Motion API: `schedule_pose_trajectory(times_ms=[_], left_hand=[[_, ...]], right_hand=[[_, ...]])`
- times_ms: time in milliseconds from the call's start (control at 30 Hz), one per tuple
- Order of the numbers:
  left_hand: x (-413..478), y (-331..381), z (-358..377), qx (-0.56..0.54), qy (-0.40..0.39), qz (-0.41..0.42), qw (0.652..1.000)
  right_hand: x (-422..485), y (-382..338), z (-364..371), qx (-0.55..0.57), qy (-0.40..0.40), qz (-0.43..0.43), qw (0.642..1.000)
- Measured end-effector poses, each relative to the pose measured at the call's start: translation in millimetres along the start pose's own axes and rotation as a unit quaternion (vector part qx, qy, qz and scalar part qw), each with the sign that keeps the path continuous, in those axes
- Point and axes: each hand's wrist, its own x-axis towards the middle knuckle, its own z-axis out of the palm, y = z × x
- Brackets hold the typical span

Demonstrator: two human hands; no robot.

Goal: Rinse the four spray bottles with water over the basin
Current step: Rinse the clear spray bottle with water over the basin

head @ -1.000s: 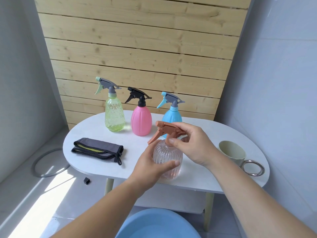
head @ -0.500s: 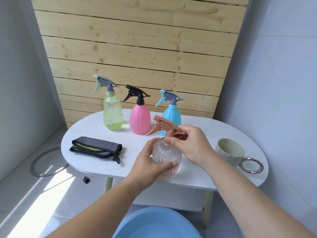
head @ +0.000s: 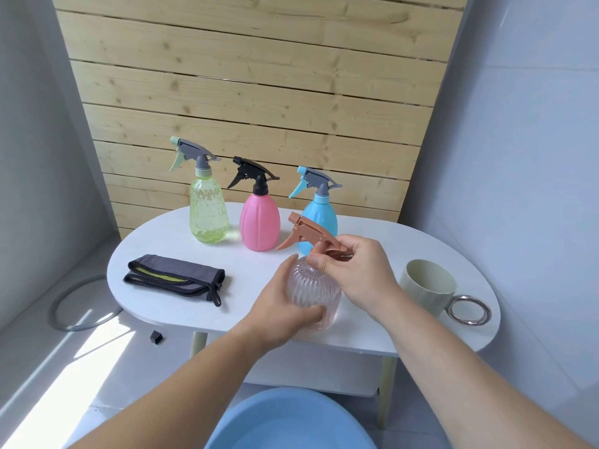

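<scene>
Now your left grip (head: 278,315) wraps the clear bottle (head: 312,288) to steady it; right grip (head: 356,270) pinches its sprayer head (head: 308,231), likely to unscrew.

Left hand (head: 278,311), right hand (head: 356,270): both curled, close together.

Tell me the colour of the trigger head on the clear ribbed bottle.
The trigger head on the clear ribbed bottle is terracotta, plain in the head view.
</scene>
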Motion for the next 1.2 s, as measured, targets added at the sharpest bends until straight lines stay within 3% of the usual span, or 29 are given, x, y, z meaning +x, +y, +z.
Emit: schedule_pose_trajectory(times_ms=[167, 333, 533, 667, 867, 1033, 1200], left_hand=[[-2.8, 5.2, 5.8, 0.042, 0.075, 0.007, 0.996], [5.2, 9.2, -4.0, -0.001, -0.012, 0.0, 1.0], [5.4, 11.8, 5.4, 0.091, 0.074, 0.008, 0.993], [11.2, 17.8, -3.6, 0.02, -0.027, 0.003, 0.999], [13.2, 13.2, 2.8, 0.043, 0.063, 0.031, 0.997], [17.1, 5.0, -2.6, 0.017, -0.034, 0.012, 0.999], [11.2, 4.2, 9.1, 0.075, 0.071, 0.005, 0.995]], right_hand=[[0.0, 0.3, 1.4, 0.005, 0.018, 0.002, 1.0], [0.8, 1.2, 0.9, 0.011, 0.017, 0.003, 1.0], [2.4, 2.2, 1.7, -0.008, 0.037, 0.0, 0.999], [3.8, 3.2, 1.3, -0.002, 0.033, -0.003, 0.999], [4.5, 4.6, 1.3, 0.006, 0.051, 0.005, 0.999], [5.2, 4.3, -0.8, 0.021, 0.034, 0.009, 0.999], [6.0, 5.5, -0.3, 0.014, 0.048, 0.004, 0.999]])
